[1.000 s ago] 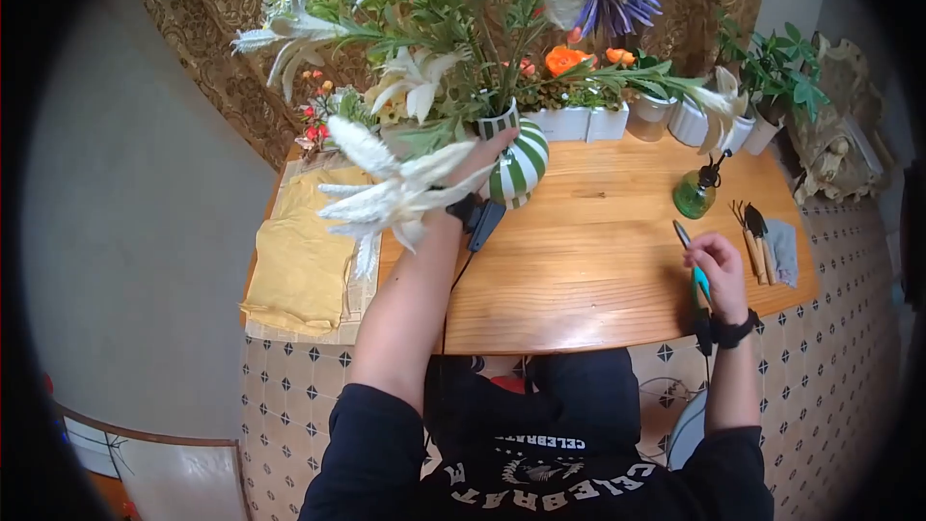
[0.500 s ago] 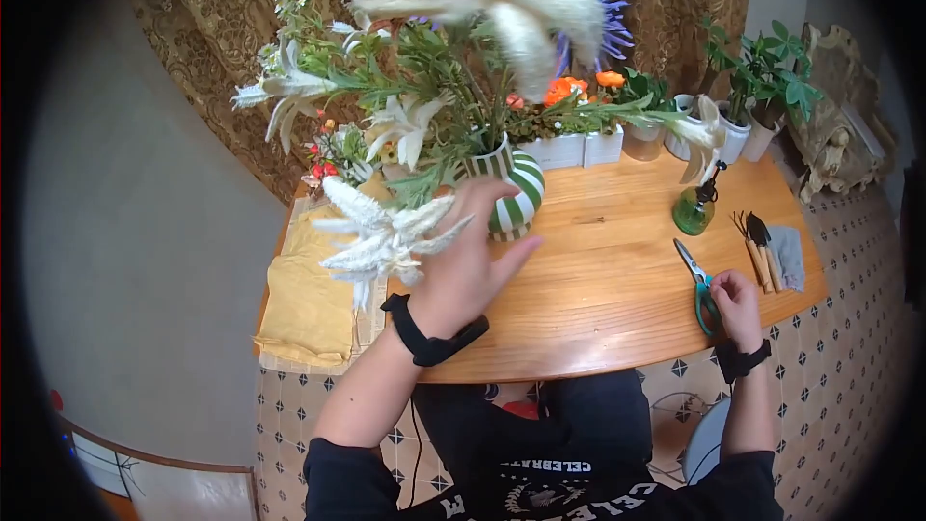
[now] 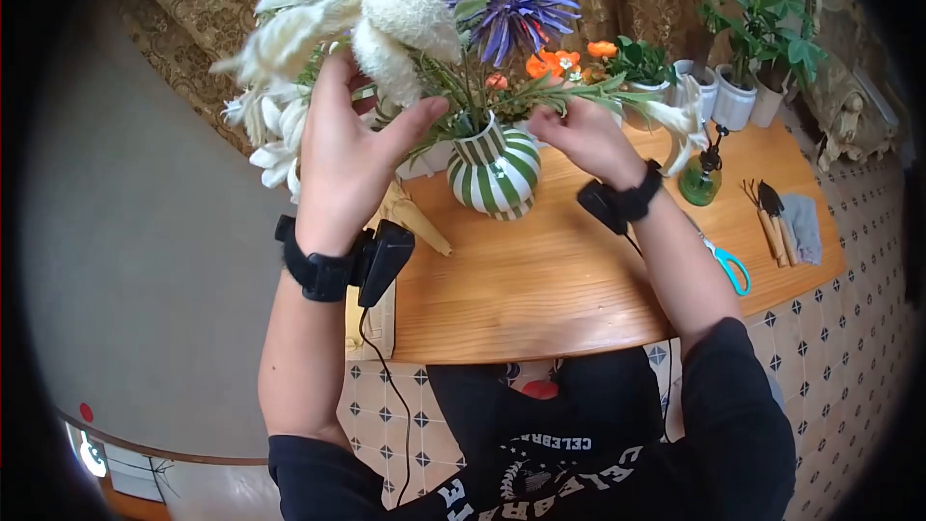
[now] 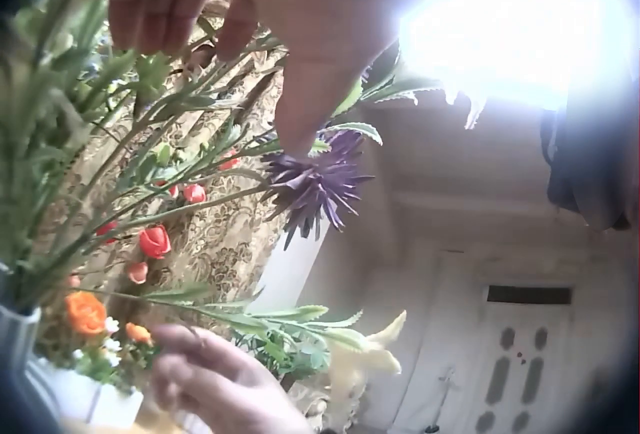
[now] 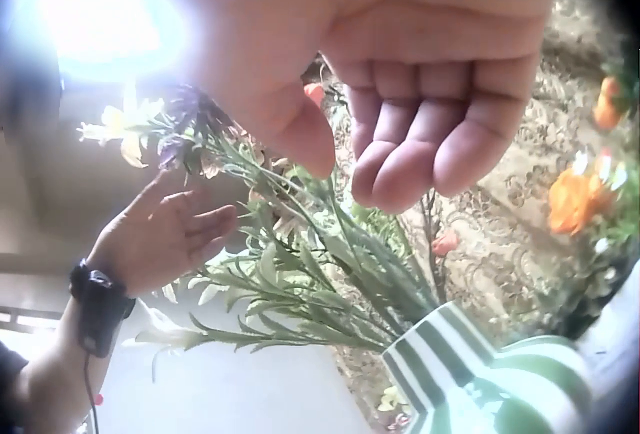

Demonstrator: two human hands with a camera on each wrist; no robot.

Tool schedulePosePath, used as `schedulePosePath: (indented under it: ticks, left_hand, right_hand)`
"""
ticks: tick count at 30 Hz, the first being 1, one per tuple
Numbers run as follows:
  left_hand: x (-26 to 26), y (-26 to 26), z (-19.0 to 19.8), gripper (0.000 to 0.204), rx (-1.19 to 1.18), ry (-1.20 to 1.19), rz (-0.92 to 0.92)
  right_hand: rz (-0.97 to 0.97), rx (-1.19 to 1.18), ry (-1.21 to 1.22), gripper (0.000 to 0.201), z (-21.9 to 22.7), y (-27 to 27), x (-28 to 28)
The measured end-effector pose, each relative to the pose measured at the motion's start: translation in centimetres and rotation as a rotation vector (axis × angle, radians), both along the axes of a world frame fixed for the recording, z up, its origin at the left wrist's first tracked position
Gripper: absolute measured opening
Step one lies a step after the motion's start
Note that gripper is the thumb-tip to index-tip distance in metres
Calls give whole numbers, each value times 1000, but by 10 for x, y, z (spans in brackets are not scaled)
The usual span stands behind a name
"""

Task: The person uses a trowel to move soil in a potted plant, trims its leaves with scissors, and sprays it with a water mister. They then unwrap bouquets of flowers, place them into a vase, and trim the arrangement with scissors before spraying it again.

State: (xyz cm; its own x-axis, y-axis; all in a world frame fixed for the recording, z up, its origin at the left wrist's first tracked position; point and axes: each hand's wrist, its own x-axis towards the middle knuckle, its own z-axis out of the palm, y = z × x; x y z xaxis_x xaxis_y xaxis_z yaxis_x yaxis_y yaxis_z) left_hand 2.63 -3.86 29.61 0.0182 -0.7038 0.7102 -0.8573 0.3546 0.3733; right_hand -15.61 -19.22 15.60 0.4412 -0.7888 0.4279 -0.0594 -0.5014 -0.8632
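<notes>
A green-and-white striped vase [image 3: 497, 178] stands on the wooden table, filled with tall stems. Large white fuzzy flowers [image 3: 410, 24] and a spiky purple flower [image 3: 509, 2] rise from it. My left hand [image 3: 347, 159] is raised among the blooms on the left, thumb spread, fingertips partly hidden behind white petals. In the right wrist view this left hand [image 5: 160, 239] shows loosely spread fingers. To the right of the vase neck is my right hand [image 3: 593, 140], beside a drooping white flower [image 3: 685, 121]. Its fingers [image 5: 405, 169] are loosely bent, with nothing between them and the thumb.
Teal-handled scissors [image 3: 730, 270] lie at the table's right, partly behind my right forearm. Beyond are a green spray bottle [image 3: 701, 180], small garden tools [image 3: 775, 232] and a grey cloth [image 3: 803, 229]. Potted plants [image 3: 735, 96] line the back. Yellowish paper [image 3: 420, 217] lies at left.
My right hand has left the scissors on the table and come up beside the vase. My left hand has moved from the vase up into the flowers on the left.
</notes>
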Motion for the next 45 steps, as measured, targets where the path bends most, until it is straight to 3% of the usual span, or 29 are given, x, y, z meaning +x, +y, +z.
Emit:
schedulePosePath:
  ticks: [2,4,6,8,9,11,14,16,18,21,23,25,26,28,30,32,34,36,39,42,43,45]
  left_hand:
    - [1,0,-5,55,32,75,-59]
    - [-5,5,-5,54,21,62,-60]
    - [-14,12,7,64,230,20,2]
    - [-12,1,-3,63,89,-143,29]
    - [-13,-11,-3,62,118,-89,-26]
    - [-15,-27,-7,62,162,-59,-131]
    - [-26,-48,-30,58,-28,-16,-90]
    - [-19,-62,-43,45,-152,7,-63]
    - [-2,-77,-58,35,-247,36,-96]
    - [17,-80,-50,27,-120,326,-65]
    - [41,-77,-49,24,-144,-20,-53]
    - [24,-62,-41,48,-29,494,-135]
    - [29,-61,-42,63,-30,546,-174]
    - [21,-47,-54,58,-205,493,-140]
    - [25,-30,-75,57,-96,671,-64]
    - [26,-21,-105,60,-79,661,-41]
    - [14,-18,-142,62,-115,697,-64]
    - [6,-21,-161,67,8,546,-77]
    - [-8,-32,-148,66,135,573,-32]
    - [-4,-52,-145,64,74,868,-261]
    - [-7,-55,-141,61,20,803,-309]
    - [-3,-61,-136,54,34,881,-250]
  right_hand:
    - [52,-17,54,30,-3,-9,25]
    - [161,21,-185,29,-5,-10,44]
    - [213,15,-319,32,0,-7,53]
    - [204,-21,-346,37,2,1,52]
    - [184,-62,-363,42,-4,2,57]
    - [83,-218,-195,42,-2,13,53]
    - [-124,-604,-181,48,-12,9,68]
    - [4,-423,-98,55,-11,22,68]
    - [-66,-600,-31,65,-4,31,60]
    - [-57,-573,-3,69,-3,29,57]
    - [-14,-540,-29,73,-10,22,59]
    - [96,-462,-66,66,-16,17,61]
    - [139,-435,-70,64,-18,13,62]
    - [169,-434,-57,62,-20,13,62]
    - [242,-357,-94,63,-23,15,65]
    - [87,-517,29,71,-22,22,64]
    - [67,-524,43,71,-20,25,65]
    - [77,-530,50,70,-21,28,64]
    - [65,-558,66,68,-21,29,65]
    - [48,-565,38,61,-23,31,69]
    - [58,-565,32,58,-22,31,67]
    - [61,-607,53,45,-25,27,65]
